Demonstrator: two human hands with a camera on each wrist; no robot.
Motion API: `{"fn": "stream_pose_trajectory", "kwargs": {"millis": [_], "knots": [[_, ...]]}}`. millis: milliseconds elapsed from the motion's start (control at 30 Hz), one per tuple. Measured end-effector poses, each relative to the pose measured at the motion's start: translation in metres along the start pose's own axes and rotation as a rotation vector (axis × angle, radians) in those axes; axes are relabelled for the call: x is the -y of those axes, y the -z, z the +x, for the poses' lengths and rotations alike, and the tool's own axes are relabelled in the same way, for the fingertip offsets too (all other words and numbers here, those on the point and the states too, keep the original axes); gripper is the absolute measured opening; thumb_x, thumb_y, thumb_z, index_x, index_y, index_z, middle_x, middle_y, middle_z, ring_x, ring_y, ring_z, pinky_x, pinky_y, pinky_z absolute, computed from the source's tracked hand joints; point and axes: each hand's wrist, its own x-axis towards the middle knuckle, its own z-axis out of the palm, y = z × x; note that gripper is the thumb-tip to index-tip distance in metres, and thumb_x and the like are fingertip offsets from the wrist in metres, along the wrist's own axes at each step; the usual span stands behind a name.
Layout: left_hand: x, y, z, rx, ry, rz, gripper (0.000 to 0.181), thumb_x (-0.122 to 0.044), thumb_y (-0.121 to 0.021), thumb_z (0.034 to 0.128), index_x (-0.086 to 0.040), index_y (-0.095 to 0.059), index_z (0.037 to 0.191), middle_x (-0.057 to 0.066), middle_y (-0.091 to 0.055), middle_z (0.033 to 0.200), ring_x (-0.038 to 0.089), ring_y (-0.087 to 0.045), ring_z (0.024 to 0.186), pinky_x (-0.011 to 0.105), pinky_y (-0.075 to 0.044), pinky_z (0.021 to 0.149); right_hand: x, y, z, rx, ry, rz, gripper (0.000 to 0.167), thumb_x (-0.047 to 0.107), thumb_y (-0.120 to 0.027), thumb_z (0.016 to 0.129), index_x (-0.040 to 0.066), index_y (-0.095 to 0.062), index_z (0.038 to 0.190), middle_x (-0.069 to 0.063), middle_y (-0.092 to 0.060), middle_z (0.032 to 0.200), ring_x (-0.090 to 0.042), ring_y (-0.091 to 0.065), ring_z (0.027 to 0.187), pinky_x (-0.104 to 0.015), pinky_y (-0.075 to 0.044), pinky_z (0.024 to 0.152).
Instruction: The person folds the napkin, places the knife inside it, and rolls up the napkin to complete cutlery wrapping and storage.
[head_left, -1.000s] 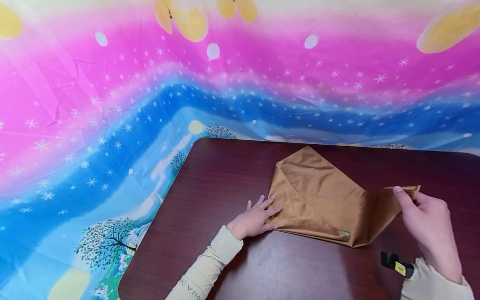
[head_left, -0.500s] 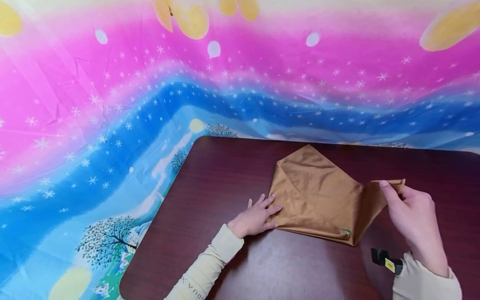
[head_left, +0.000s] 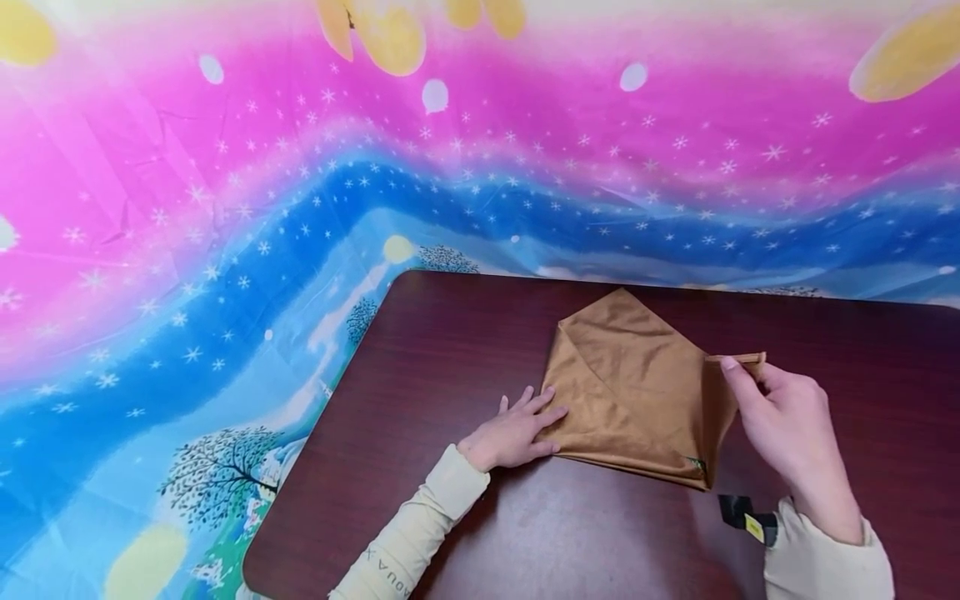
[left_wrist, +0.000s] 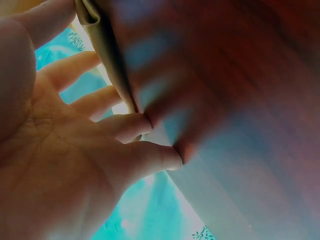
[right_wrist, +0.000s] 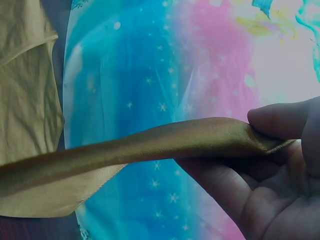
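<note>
A folded brown cloth (head_left: 637,383) lies on the dark wooden table (head_left: 420,358), its far end coming to a point. Near its front right corner shows a small green patch (head_left: 697,463). My left hand (head_left: 513,432) rests at the cloth's left edge with spread, straight fingers; the left wrist view shows the palm and the folded cloth edge (left_wrist: 107,55) by the fingertips. On the other side, my right hand (head_left: 787,425) pinches the raised right end of the cloth between thumb and fingers. That lifted flap (right_wrist: 200,140) stretches across the right wrist view.
Behind the table hangs a pink and blue backdrop (head_left: 480,150) printed with snowflakes and trees. A black strap with a yellow label (head_left: 752,527) sticks out from the right sleeve (head_left: 825,554). The table's rounded left edge runs beside the left arm.
My right hand has moved left, bringing the lifted cloth end in toward the main part, so the flap stands narrower. The left hand has stayed on the left edge.
</note>
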Motion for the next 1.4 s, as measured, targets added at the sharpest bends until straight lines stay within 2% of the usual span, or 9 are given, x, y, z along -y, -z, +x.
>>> {"fn": "stream_pose_trajectory", "kwargs": {"millis": [367,733,967,1167,1400], "knots": [[-0.003,0.0,0.004,0.009,0.009,-0.004,0.06,-0.046,-0.053,0.0964,-0.026,-0.036,0.15,0.0,-0.021,0.161,0.038,-0.02,0.147,0.066,-0.027,0.108,0.017,-0.016,0.0,0.044,0.042,0.015,0.044,0.04,-0.046,0.101,0.003,-0.062,0.082,0.001,-0.034,0.05,-0.011,-0.033,0.046,-0.029,-0.028,0.045],[-0.003,0.0,0.002,0.006,0.006,0.005,0.057,-0.045,-0.052,0.097,-0.026,-0.037,0.149,-0.002,-0.02,0.161,0.038,-0.02,0.147,0.065,-0.026,0.109,0.03,-0.03,0.001,0.047,0.097,0.007,0.044,0.036,-0.047,0.101,0.007,-0.055,0.069,0.002,-0.035,0.051,-0.013,-0.035,0.052,-0.027,-0.029,0.051],[-0.004,-0.002,0.003,-0.003,0.003,0.035,0.056,-0.046,-0.051,0.0968,-0.028,-0.039,0.148,-0.003,-0.022,0.161,0.038,-0.022,0.146,0.065,-0.028,0.108,0.039,-0.041,-0.001,0.03,0.093,0.039,0.05,0.037,-0.048,0.101,0.01,-0.042,0.059,0.003,-0.031,0.05,-0.013,-0.032,0.047,-0.028,-0.028,0.048],[-0.004,-0.001,0.002,-0.008,-0.009,0.048,0.056,-0.046,-0.051,0.0971,-0.028,-0.039,0.148,-0.002,-0.023,0.161,0.04,-0.023,0.146,0.066,-0.028,0.108,0.041,-0.049,0.0,0.044,0.119,0.028,0.049,0.036,-0.046,0.101,0.01,-0.044,0.06,0.003,-0.033,0.05,-0.013,-0.033,0.048,-0.028,-0.03,0.049],[-0.003,-0.001,0.002,-0.027,-0.012,0.056,0.058,-0.046,-0.052,0.0965,-0.027,-0.037,0.149,-0.001,-0.023,0.161,0.039,-0.025,0.145,0.065,-0.03,0.107,0.037,-0.058,0.001,0.024,0.161,0.022,0.048,0.03,-0.049,0.1,0.01,-0.043,0.058,0.002,-0.032,0.05,-0.014,-0.033,0.049,-0.027,-0.029,0.05]]}}
